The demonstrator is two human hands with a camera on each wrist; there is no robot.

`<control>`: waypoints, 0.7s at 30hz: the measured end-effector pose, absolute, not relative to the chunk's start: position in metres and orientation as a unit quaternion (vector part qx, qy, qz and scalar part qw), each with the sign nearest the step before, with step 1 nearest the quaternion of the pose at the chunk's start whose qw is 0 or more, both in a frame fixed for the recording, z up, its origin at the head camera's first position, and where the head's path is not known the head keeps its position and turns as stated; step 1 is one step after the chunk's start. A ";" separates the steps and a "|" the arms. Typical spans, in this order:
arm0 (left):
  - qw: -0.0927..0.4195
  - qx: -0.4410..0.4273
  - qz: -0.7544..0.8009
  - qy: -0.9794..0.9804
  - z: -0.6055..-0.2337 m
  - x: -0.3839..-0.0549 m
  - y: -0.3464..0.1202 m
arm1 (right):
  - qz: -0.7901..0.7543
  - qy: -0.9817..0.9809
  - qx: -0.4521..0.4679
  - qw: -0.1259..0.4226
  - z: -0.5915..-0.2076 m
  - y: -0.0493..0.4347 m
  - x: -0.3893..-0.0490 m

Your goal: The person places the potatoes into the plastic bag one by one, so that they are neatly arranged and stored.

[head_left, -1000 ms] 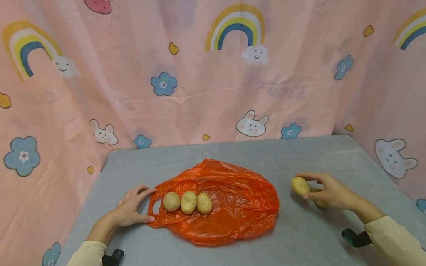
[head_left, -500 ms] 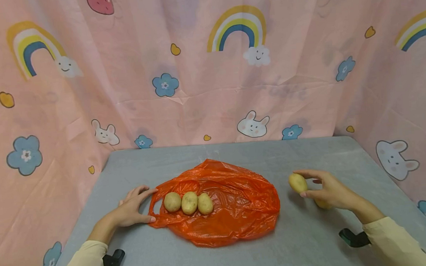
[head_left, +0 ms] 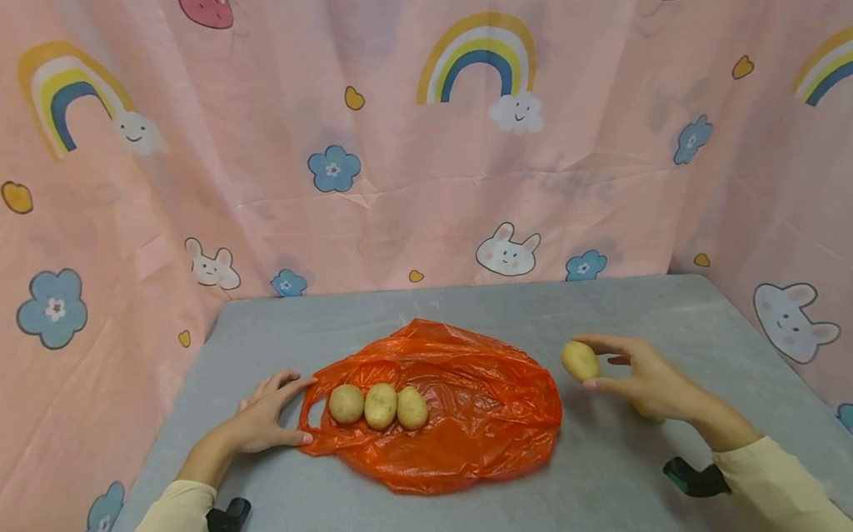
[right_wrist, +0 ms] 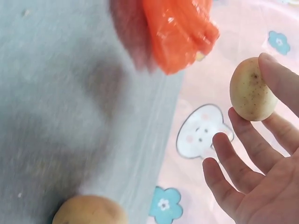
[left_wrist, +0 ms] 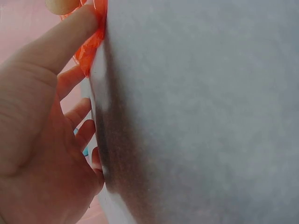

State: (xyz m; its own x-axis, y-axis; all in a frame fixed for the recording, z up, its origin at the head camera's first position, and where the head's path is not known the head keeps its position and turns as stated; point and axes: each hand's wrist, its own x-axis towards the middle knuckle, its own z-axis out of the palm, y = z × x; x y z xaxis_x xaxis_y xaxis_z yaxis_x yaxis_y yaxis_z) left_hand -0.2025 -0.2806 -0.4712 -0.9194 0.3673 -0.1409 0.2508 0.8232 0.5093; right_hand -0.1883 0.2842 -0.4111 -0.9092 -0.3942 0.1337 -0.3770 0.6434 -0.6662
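Note:
Between thumb and fingertips my right hand (head_left: 653,377) pinches a potato (head_left: 580,361), raised above the table just right of an orange plastic bag (head_left: 478,446). The right wrist view shows dark specks on this held potato (right_wrist: 253,88). Three more potatoes lie in a row on the bag's left part: a round one (head_left: 346,404), a middle one (head_left: 381,406) and a right one (head_left: 411,407). My left hand (head_left: 261,417) rests at the bag's handle end, thumb and index finger spread and touching its edge. Another potato (right_wrist: 91,212) sits on the table, mostly hidden under my right hand in the head view.
The grey table (head_left: 492,520) carries the flattened bag near its middle. Behind and at both sides hangs a pink printed curtain (head_left: 408,226). Each wrist wears a black camera mount, one on the left (head_left: 228,517) and one on the right (head_left: 695,477).
My right hand has moved left and slightly up with the potato, closer to the bag. The left hand and the bag's potatoes have stayed in place.

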 end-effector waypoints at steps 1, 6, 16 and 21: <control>0.118 0.163 0.249 0.947 -0.472 -0.203 -0.281 | -0.367 0.906 -0.213 0.011 -0.411 0.282 -0.188; 0.117 0.163 0.247 0.948 -0.472 -0.203 -0.281 | -0.374 0.902 -0.215 0.009 -0.408 0.271 -0.187; 0.116 0.163 0.252 0.947 -0.475 -0.203 -0.282 | -0.411 0.883 -0.224 0.027 -0.409 0.245 -0.189; 0.116 0.163 0.254 0.946 -0.473 -0.203 -0.281 | -0.428 0.870 -0.242 0.035 -0.411 0.231 -0.191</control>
